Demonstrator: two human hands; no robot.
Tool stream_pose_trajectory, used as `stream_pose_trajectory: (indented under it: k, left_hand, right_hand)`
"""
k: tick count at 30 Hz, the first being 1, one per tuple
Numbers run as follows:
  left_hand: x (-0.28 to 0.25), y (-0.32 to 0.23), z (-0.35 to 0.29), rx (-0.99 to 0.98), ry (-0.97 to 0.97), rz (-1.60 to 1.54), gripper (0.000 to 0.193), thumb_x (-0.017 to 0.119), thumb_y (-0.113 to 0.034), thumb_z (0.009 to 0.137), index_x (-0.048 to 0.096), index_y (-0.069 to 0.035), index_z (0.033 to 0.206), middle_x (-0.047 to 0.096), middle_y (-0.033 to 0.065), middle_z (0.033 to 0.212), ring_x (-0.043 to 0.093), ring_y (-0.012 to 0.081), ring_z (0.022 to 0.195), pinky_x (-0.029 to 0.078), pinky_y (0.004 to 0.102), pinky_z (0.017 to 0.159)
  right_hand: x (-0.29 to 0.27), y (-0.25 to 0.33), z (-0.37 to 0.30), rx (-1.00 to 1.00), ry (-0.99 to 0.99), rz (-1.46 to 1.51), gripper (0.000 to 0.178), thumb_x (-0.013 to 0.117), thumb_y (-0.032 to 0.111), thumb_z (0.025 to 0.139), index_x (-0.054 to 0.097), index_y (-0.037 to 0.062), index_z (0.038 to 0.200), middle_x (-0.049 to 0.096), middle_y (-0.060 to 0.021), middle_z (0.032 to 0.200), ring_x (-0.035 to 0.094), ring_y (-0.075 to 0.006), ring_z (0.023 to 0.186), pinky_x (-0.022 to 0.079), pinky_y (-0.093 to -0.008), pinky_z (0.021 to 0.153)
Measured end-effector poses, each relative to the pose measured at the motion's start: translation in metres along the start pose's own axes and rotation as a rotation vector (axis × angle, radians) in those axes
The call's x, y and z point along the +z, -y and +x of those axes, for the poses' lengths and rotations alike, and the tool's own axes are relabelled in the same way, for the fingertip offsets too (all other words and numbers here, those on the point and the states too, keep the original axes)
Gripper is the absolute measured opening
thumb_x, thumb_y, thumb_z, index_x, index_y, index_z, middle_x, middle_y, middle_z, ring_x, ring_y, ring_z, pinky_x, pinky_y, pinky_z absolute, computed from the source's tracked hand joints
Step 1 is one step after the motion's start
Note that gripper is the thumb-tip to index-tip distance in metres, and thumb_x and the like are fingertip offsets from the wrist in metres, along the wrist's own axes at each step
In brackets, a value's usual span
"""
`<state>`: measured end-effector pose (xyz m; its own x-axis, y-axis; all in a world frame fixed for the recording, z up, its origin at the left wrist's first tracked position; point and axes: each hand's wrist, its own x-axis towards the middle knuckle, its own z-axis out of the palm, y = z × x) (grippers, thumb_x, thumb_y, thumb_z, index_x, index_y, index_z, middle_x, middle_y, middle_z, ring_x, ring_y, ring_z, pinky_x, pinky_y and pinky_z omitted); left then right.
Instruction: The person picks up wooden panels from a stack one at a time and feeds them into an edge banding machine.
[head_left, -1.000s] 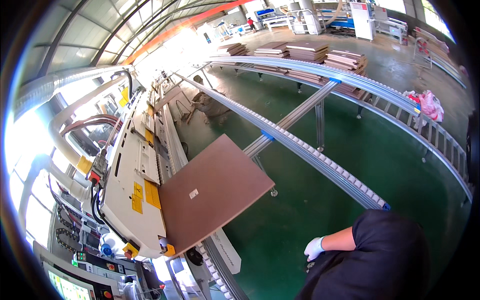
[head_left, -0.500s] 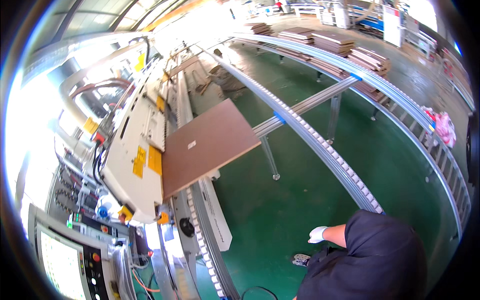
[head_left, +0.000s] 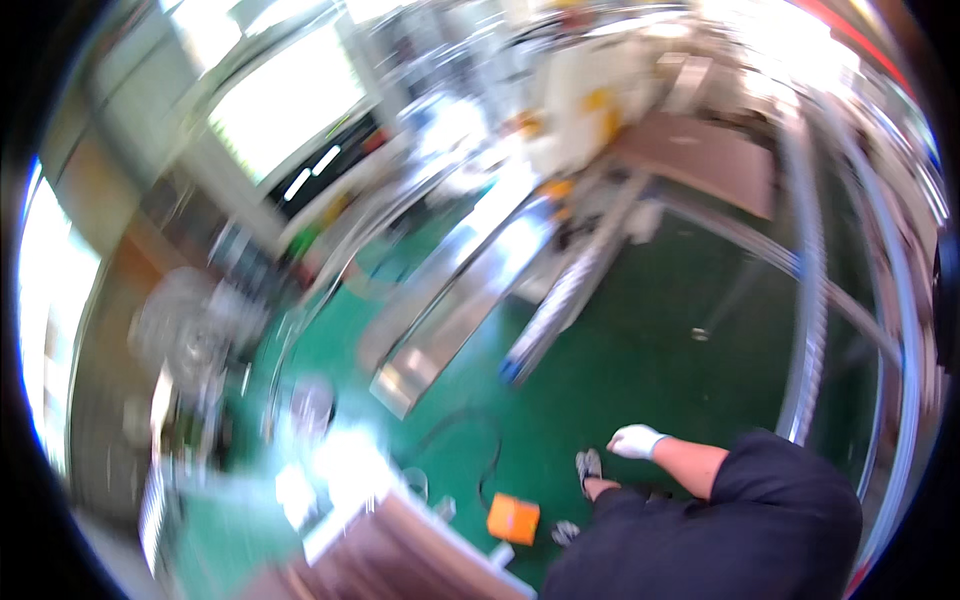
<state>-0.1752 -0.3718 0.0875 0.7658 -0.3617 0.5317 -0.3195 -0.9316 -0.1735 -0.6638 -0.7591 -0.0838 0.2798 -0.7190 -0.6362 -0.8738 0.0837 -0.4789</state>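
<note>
My right hand (head_left: 636, 441), in a white glove, hangs low above the green floor beside my dark clothing. Its fingers look loosely curled together, and nothing shows in them. No part of my left hand is visible. Nearest to the right hand are my shoes (head_left: 589, 468) on the floor and an orange box-like object (head_left: 513, 519). Farther off, a brown panel (head_left: 700, 160) lies flat by the cream-coloured machine (head_left: 580, 95) with yellow patches, out of my reach.
Metal rails (head_left: 808, 300) run along the right. A roller rail (head_left: 575, 295) and a metal chute (head_left: 470, 310) jut toward me from the machine. A dark cable (head_left: 497, 440) lies on the floor. Brown boards (head_left: 390, 555) stand close at the lower edge. A blurred fan-like object (head_left: 185, 330) is left.
My view has swung left, so the machine, panel and rails now sit farther right. The brown boards and orange object have come into view. The gloved hand stays low beside me.
</note>
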Motion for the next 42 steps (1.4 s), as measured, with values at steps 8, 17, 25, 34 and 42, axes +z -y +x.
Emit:
stream_pose_trajectory:
  k: [8, 17, 25, 34, 42]
  left_hand:
    - [-0.007, 0.100, -0.004, -0.366, -0.169, -0.120, 0.042, 0.063, -0.024, 0.092, 0.059, 0.002, 0.125, 0.060, 0.0230, 0.124, 0.055, 0.0403, 0.117, 0.044, 0.0488, 0.101]
    - [0.017, 0.174, -0.024, -1.049, -0.114, -0.492, 0.058, 0.069, -0.026, 0.091, 0.047, 0.010, 0.131, 0.051, 0.0278, 0.125, 0.055, 0.0376, 0.111, 0.048, 0.0435, 0.094]
    - [-0.018, 0.037, 0.023, -0.535, -0.176, -0.825, 0.027, 0.065, -0.016, 0.086, 0.070, 0.007, 0.098, 0.072, 0.0171, 0.087, 0.065, 0.0343, 0.076, 0.055, 0.0448, 0.074]
    - [-0.020, -0.232, 0.052, 0.599, 0.178, -0.945, 0.030, 0.062, -0.023, 0.089, 0.068, 0.005, 0.099, 0.069, 0.0153, 0.085, 0.063, 0.0311, 0.074, 0.053, 0.0422, 0.071]
    - [-0.032, -0.313, 0.049, 0.842, 0.276, -0.900, 0.034, 0.059, -0.029, 0.091, 0.066, 0.003, 0.101, 0.067, 0.0137, 0.084, 0.061, 0.0283, 0.071, 0.051, 0.0398, 0.067]
  right_hand:
    - [0.065, -0.040, 0.013, -0.101, 0.039, 0.321, 0.026, 0.053, 0.012, 0.087, 0.070, -0.0022, 0.101, 0.068, -0.0079, 0.084, 0.062, -0.0159, 0.076, 0.051, -0.0301, 0.072]
    - [0.095, -0.007, -0.028, -0.133, 0.241, -0.006, 0.023, 0.057, 0.010, 0.089, 0.071, 0.0004, 0.105, 0.073, -0.0127, 0.099, 0.067, -0.0207, 0.097, 0.051, -0.0303, 0.088]
    - [0.056, 0.060, -0.041, -0.081, 0.268, -0.190, 0.044, 0.056, 0.045, 0.092, 0.070, 0.0133, 0.119, 0.070, -0.0127, 0.117, 0.065, -0.0313, 0.110, 0.050, -0.0380, 0.095]
    - [-0.015, 0.178, -0.141, -0.675, -0.182, 0.685, 0.029, 0.054, 0.027, 0.098, 0.066, 0.0022, 0.105, 0.070, -0.0109, 0.099, 0.066, -0.0216, 0.096, 0.050, -0.0334, 0.088]
    - [-0.182, 0.243, -0.353, -1.932, -1.199, 0.469, 0.030, 0.068, 0.033, 0.093, 0.070, 0.0062, 0.081, 0.062, -0.0065, 0.074, 0.068, -0.0275, 0.072, 0.055, -0.0376, 0.065]
